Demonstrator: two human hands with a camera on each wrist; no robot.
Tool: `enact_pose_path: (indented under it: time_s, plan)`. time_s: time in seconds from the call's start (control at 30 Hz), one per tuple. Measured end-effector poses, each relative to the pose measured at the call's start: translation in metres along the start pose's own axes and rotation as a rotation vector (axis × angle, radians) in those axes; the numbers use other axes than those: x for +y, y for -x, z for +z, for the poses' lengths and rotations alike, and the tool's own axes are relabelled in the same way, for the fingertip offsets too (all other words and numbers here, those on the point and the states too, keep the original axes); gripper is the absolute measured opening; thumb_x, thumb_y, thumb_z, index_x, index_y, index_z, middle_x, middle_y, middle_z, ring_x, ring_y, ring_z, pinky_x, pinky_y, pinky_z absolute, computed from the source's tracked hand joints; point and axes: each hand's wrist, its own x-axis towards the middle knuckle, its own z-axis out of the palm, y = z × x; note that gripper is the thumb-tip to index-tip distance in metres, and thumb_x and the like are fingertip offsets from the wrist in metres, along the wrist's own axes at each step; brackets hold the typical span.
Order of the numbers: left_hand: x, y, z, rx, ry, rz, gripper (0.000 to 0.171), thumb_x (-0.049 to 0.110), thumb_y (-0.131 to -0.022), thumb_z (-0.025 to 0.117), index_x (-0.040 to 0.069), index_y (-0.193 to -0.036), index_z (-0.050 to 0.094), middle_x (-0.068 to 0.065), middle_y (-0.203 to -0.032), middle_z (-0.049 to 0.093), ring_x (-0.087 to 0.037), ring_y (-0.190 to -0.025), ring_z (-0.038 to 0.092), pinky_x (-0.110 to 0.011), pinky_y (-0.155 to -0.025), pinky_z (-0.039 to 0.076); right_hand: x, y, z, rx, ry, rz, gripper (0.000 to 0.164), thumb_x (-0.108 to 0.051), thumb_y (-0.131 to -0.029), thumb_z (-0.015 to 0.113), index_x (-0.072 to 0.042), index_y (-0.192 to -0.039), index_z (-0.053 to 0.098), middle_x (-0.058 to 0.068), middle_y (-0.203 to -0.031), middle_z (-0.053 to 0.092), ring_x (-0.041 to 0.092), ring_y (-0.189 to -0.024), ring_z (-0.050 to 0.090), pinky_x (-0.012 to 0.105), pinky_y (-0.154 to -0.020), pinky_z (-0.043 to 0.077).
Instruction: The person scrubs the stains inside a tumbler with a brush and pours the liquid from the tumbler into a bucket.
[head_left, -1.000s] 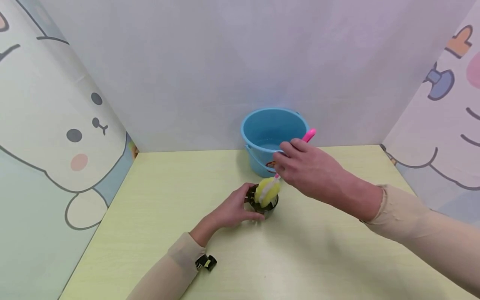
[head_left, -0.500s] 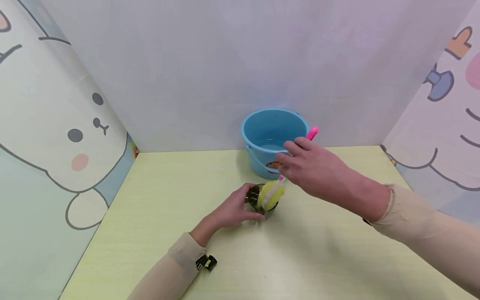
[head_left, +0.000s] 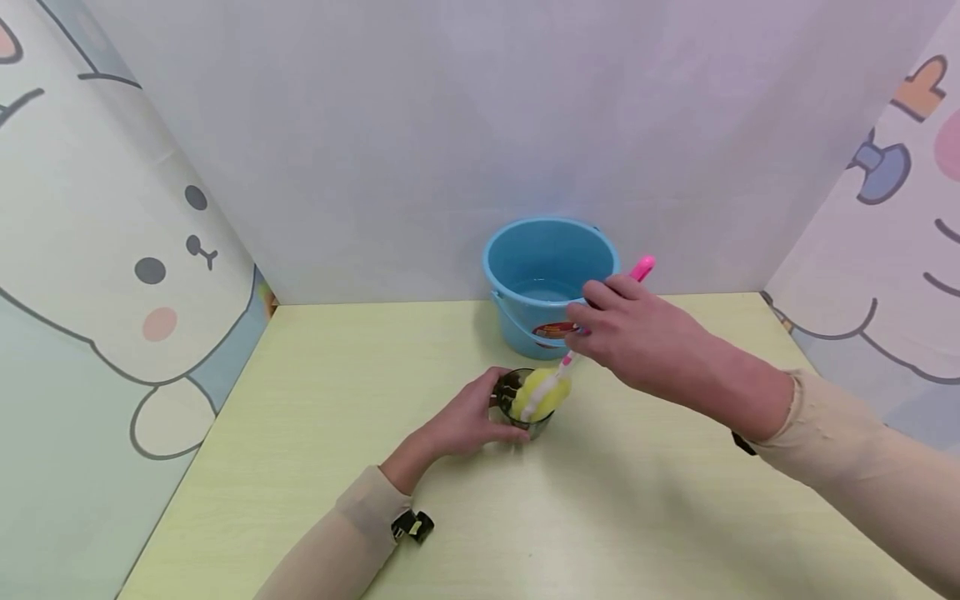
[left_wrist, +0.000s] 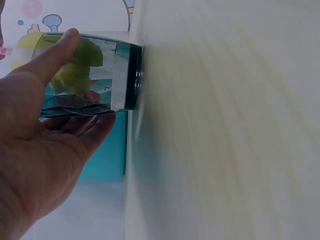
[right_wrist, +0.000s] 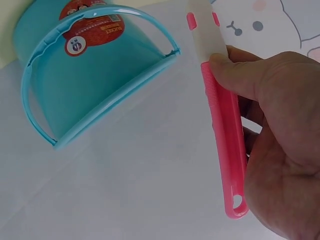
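My left hand (head_left: 468,421) grips a dark, see-through cup (left_wrist: 120,75) that stands upright on the table. The thumb lies on one side of the cup and the fingers on the other. My right hand (head_left: 637,337) holds a sponge brush by its pink handle (right_wrist: 225,140), above and to the right of the cup. Yellow sponge (head_left: 546,393) at the brush's lower end sits tilted in the cup's mouth. Through the cup wall, in the left wrist view, part of that sponge shows inside.
A blue bucket (head_left: 517,321) with a carrying handle (right_wrist: 30,95) and a red label stands behind the cup against the grey back wall (head_left: 420,150). Some water appears in its bottom. The pale yellow table (head_left: 337,367) has cartoon-printed panels (head_left: 90,250) at both sides.
My right hand has shifted a little to the right with the brush, and the handle leans further right. The sponge has moved slightly right within the cup's mouth. My left hand and the cup stay put.
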Motion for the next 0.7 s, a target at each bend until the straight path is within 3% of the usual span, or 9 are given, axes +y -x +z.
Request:
enact_pose_path:
  time_s: [0.4,0.7]
  plan:
    - [0.000,0.000,0.000,0.003,0.004,0.020,0.086,0.031,-0.084,0.094,0.013,-0.152,0.043,0.002,-0.147,0.055,-0.017,-0.137,0.054,-0.039,-0.114,0.047,-0.003,0.004,0.011,0.032,-0.102,0.041,0.051,-0.019,-0.072,0.100,-0.014,-0.118,0.079,0.010,-0.107,0.061,0.033,-0.099,0.051,0.044,-0.082,0.044]
    - [0.000,-0.001,0.000,-0.009,0.013,0.035,0.087,0.030,-0.084,0.094,0.015,-0.152,0.042,0.004,-0.146,0.055,-0.015,-0.133,0.056,-0.035,-0.114,0.047,-0.006,-0.003,0.014,-0.011,-0.110,0.020,0.054,-0.022,-0.072,0.100,-0.007,-0.119,0.077,0.010,-0.109,0.066,0.030,-0.100,0.056,0.041,-0.085,0.050]
